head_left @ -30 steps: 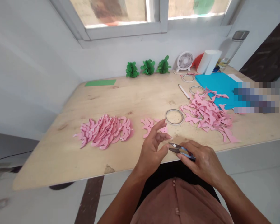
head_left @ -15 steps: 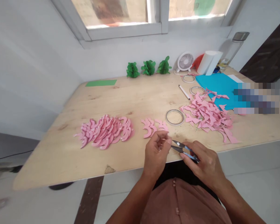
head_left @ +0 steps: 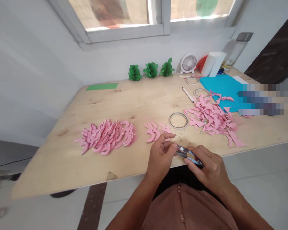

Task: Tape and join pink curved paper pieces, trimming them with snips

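My right hand [head_left: 207, 163] is closed around a pair of thread snips [head_left: 187, 156] with dark blades and blue handles. The blade tips point left and meet the thumb of my left hand [head_left: 161, 156], with the blades nearly together. On that left hand the thumb and a finger are pinched while the index finger stretches out; whatever lies in the pinch is too small or hidden to make out. Just beyond it sit a few curved pink paper pieces [head_left: 151, 132]. A large heap of similar pink curved pieces [head_left: 110, 135] with whitish spots lies farther left.
Pink paper scraps [head_left: 213, 116] are piled on the right, beside a tape roll [head_left: 169, 120] and blue sheets [head_left: 218, 83]. Along the wall stand green paper shapes [head_left: 150, 70], a small fan [head_left: 188, 64] and a bottle [head_left: 238, 49]. A marker [head_left: 188, 95] and green strip [head_left: 102, 86] lie farther back.
The snips' blades have closed together, and their tips are now at my left fingertips. My left index finger has straightened away from the thumb. The view has shifted slightly.
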`<action>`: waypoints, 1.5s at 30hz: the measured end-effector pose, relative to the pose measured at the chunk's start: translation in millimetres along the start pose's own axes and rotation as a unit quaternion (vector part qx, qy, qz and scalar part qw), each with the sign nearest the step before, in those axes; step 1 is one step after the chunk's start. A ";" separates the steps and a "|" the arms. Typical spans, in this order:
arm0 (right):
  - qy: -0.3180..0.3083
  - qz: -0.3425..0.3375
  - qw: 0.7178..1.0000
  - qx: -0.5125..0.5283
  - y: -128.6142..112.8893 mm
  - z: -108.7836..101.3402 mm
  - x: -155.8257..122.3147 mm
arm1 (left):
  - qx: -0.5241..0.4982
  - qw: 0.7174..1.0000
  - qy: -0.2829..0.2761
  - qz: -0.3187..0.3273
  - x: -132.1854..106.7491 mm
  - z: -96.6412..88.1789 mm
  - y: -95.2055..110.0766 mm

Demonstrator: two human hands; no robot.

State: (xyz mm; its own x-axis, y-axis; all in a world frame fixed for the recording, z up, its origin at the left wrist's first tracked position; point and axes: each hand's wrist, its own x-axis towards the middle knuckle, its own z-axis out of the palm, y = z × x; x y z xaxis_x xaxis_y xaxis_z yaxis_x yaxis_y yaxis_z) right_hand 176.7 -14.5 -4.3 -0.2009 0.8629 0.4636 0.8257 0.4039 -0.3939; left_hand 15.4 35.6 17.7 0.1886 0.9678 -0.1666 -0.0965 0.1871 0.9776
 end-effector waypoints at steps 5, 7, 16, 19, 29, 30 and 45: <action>-0.009 -0.009 1.000 -0.002 0.3 -1.2 1.0 | 0.045 0.999 -0.018 0.020 -1.9 -3.1 -1.5; -0.009 -0.010 1.000 -0.003 0.3 -1.8 1.1 | 0.051 0.998 -0.028 0.023 -1.8 -3.8 -1.8; -0.018 -0.004 1.000 0.024 1.2 -3.5 2.0 | 0.035 0.998 -0.048 0.012 2.1 -2.9 -0.3; -0.034 0.001 0.998 0.058 2.8 -7.5 3.7 | 0.044 0.998 -0.035 0.014 1.8 -2.5 1.5; 0.021 -0.047 0.996 0.075 1.0 -12.4 18.2 | 0.184 0.980 -0.015 0.075 -6.2 1.4 7.3; 0.015 -0.050 0.996 0.079 0.0 -12.1 19.8 | 0.191 0.978 -0.016 0.079 -6.4 1.8 8.0; 0.013 -0.088 0.994 0.056 -5.6 -10.3 24.5 | 0.190 0.979 -0.022 0.073 -7.1 3.3 9.2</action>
State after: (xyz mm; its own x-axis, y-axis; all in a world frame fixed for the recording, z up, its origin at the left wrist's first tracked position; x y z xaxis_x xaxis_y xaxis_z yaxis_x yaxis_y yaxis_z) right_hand 172.6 1.3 17.4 -0.3219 0.7683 0.5533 0.7146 0.5805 -0.3903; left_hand 16.4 29.9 28.2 0.2425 0.9699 -0.0235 0.2434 -0.0374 0.9692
